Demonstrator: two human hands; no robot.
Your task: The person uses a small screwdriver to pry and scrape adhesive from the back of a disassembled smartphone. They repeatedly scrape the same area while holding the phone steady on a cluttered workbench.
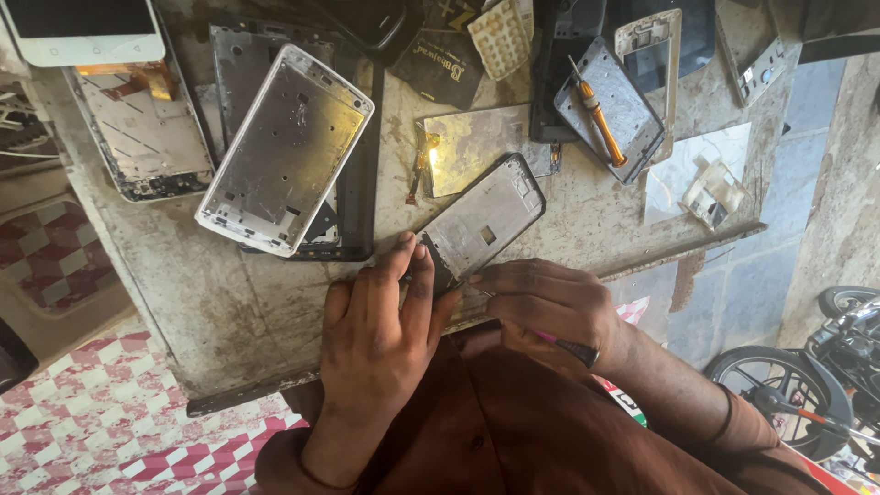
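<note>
Item: black phone frame (481,223), lying flat nr front edge of worn bench (229,302). Our left hand (380,339) presses fingers on frame's lower end, holding nothing. Our right hand (550,307), beside frame, closed round pink-handled tool (566,346). White frame (286,148) left of it; orange screwdriver (598,119) beyond.

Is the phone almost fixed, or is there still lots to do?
Looks like early or middle. Done: the phone frame is already stripped bare, with no screen on it. In hand: the left hand pins its corner to the table, while the right hand works a thin tool at its edge. Left: nothing is reassembled; other frames lie around and the orange screwdriver rests aside.
</note>
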